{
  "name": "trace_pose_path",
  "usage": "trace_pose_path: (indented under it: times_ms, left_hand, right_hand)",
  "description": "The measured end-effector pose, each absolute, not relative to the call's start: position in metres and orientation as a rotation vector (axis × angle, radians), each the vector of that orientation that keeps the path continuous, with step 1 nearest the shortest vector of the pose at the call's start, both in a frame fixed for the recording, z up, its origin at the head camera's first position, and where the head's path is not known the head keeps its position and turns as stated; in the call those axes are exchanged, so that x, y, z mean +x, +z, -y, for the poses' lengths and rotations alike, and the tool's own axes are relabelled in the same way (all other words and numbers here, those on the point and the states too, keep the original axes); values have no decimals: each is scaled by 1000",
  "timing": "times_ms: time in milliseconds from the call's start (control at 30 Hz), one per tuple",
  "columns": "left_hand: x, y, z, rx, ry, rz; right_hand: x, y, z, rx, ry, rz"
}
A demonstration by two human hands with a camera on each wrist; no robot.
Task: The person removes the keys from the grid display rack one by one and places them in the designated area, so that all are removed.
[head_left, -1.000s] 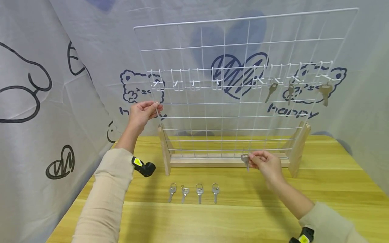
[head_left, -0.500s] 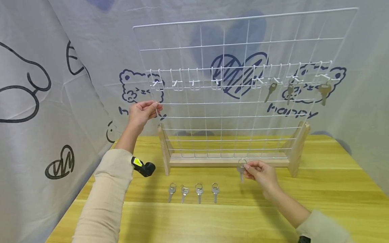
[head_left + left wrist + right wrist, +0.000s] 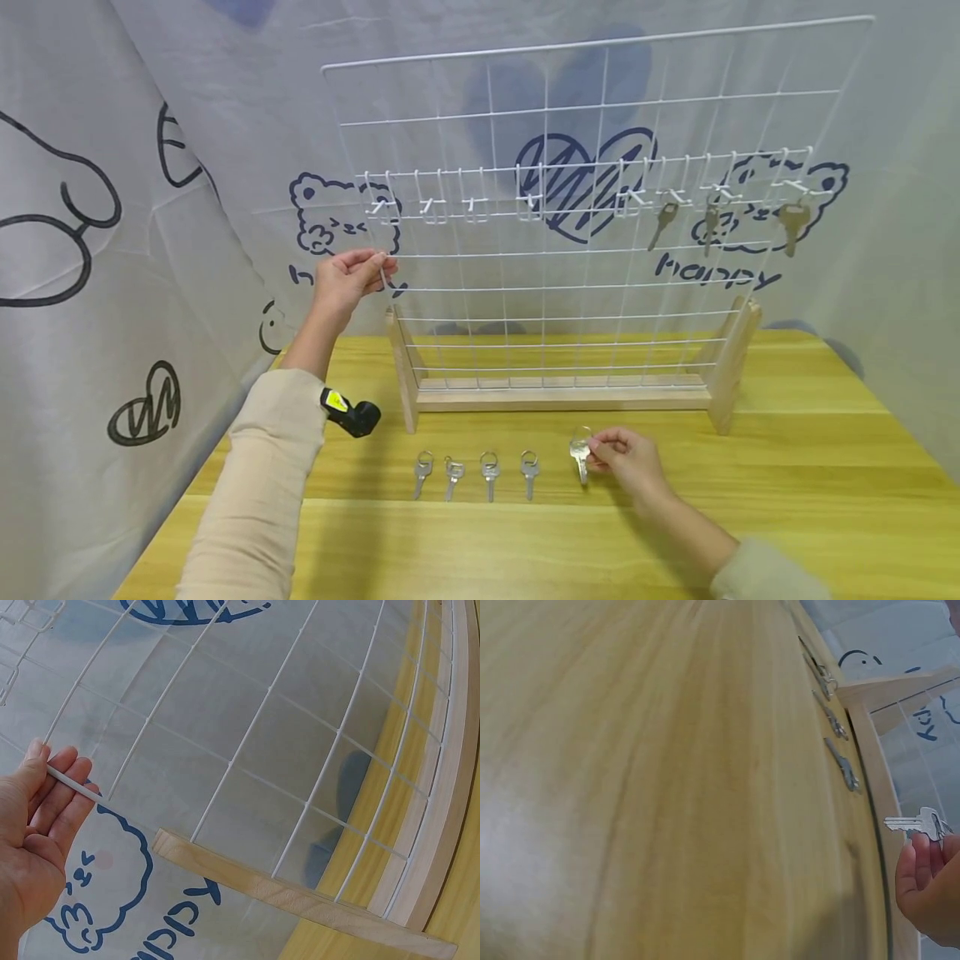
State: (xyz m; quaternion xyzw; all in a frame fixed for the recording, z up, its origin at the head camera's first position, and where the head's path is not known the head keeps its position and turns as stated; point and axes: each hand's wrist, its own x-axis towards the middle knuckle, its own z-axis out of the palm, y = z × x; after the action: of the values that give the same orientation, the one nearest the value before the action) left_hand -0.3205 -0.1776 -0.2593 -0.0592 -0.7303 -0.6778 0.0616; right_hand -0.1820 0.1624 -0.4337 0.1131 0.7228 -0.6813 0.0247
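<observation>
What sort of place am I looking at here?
Probably a staged workspace: doodle-printed cloth hangs behind and beside a wood-grain table, where a white wire rack stands behind a row of four keys.

The person is wearing long beige sleeves. The left sleeve (image 3: 258, 483) is wrinkling into soft folds along its length and ending in a plain cuff. Beside the left sleeve's cuff, a small black device (image 3: 352, 418) is jutting out, its far end swelling into a rounded knob. On the part nearest the left sleeve, the device is bearing a yellow label (image 3: 337, 401). Beyond the left sleeve, the left hand (image 3: 351, 283) is showing bare. Well to the right of the left sleeve, the right sleeve (image 3: 768, 575) is showing matching beige, slightly blurred.
</observation>
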Motion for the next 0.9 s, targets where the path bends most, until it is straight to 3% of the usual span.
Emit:
trace_pose_path:
  times_ms: [533, 900]
  left_hand:
    - [-321, -260, 178, -179, -2052, 2194]
    - [-320, -258, 178, -165, -2021, 2226]
  right_hand:
    - [-179, -456, -147, 395, -2042, -2248]
    - [-180, -452, -145, 374, -1888, -2359]
